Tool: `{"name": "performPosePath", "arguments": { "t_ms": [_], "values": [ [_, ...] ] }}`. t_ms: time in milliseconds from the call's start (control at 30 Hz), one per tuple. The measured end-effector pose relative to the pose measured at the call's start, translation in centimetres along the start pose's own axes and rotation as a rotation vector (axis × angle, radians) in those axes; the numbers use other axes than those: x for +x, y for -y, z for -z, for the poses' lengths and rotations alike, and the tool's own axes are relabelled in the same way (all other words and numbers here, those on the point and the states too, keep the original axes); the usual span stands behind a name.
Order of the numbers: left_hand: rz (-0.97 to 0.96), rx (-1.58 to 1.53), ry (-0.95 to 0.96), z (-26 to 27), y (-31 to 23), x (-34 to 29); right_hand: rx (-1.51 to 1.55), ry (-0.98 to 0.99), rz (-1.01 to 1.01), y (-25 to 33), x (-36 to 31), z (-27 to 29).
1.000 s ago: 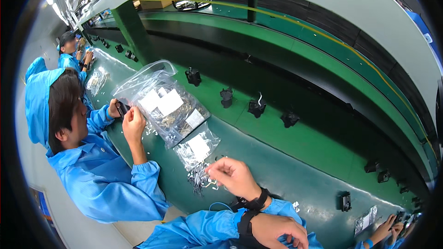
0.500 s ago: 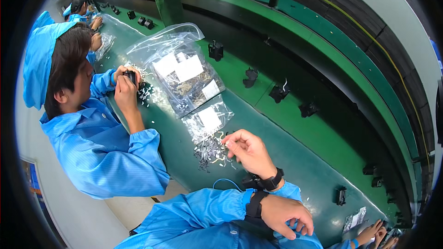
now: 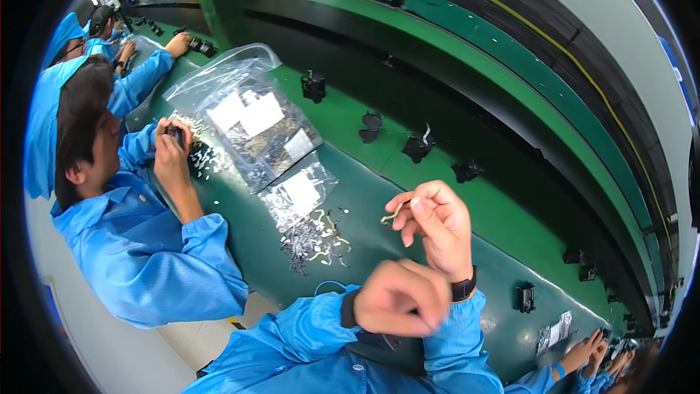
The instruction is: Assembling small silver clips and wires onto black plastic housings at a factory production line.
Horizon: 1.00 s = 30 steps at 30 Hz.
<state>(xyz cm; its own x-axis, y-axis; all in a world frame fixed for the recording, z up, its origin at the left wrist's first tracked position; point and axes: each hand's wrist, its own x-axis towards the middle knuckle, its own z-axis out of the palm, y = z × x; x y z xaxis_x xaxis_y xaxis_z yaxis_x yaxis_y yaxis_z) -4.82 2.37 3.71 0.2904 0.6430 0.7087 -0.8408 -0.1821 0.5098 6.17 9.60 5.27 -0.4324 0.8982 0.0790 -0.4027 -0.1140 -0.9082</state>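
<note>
My right hand is raised over the green bench, to the right of a loose pile. Thumb and fingertips pinch a thin, bent tan wire-like strip. My left hand is just below it, near the right wrist, smeared by motion with its fingers seemingly curled; whether it holds anything does not show. The pile of small grey, white and tan pieces lies on the bench beside a small clear bag with a white label. A larger clear bag full of similar pieces lies beyond it.
To my left a co-worker in blue holds a small black part over scattered white pieces. Black parts stand spaced along the green conveyor. Another black part and a small bag lie at right, near other people's hands.
My right hand has left the pile, moving right with the tan strip now visible in its fingers. My left hand has moved left and up. The whole view has shifted slightly.
</note>
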Motion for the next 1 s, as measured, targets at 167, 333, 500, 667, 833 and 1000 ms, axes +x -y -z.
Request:
{"name": "performPosePath", "arguments": {
  "t_ms": [167, 333, 500, 667, 833, 1000],
  "values": [
    [-0.132, 0.467, -0.783, 1.3, -0.4, 0.2, -0.024, -0.157, 0.119, 3.4, -1.7, 1.8],
    [0.248, 0.537, -0.733, 2.5, 0.4, 0.8, -0.063, -0.139, 0.077, 3.9, -2.2, 1.7],
    [0.138, 0.65, -0.732, 2.1, 1.0, 0.9, -0.095, -0.125, 0.003, 3.7, -2.1, 1.8],
    [0.005, 0.907, -0.829, 2.4, 0.2, 0.9, -0.198, -0.113, 0.038, 4.0, -1.9, 0.0],
    [-0.267, 0.688, -0.931, 3.1, -0.5, 0.5, -0.273, -0.198, 0.067, 2.1, -2.6, -0.9],
    [-0.416, 0.587, -0.895, 1.6, -2.0, 0.5, -0.675, 0.058, -0.006, -3.5, -3.0, -1.4]
  ]
}}
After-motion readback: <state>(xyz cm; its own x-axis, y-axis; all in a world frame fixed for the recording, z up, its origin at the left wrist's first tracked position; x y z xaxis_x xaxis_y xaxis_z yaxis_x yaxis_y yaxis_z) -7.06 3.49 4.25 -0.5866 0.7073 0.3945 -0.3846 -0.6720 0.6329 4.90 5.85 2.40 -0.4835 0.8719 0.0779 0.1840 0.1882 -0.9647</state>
